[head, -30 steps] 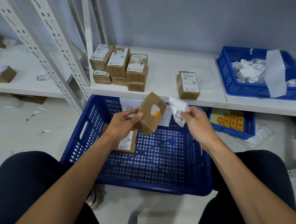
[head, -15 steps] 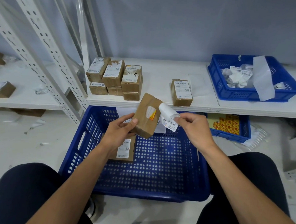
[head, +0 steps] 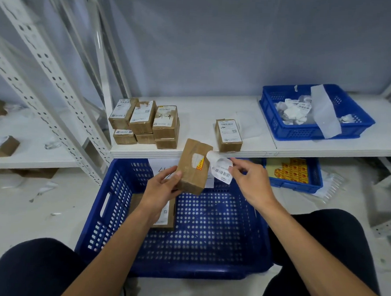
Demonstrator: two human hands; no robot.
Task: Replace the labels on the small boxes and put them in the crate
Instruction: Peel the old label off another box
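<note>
One box [head: 169, 218] lies by the crate's [head: 115, 202] left wall, the rest of its floor open; bare shelf [head: 198, 123] separates the stack [head: 145, 122] from a lone box [head: 229, 135].

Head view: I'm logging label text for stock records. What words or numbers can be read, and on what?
"4-4": handwritten on the label of the top right box in the shelf stack.
Paper sign at the crate: handwriting partly hidden, unreadable.
White label in the right hand: barcode, print too small.
Yellow sticker on the held box: blurred.
Other box labels: too small.

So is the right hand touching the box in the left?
Apart. Head view: right hand pinches only the peeled label, clear gap to the box.
</note>
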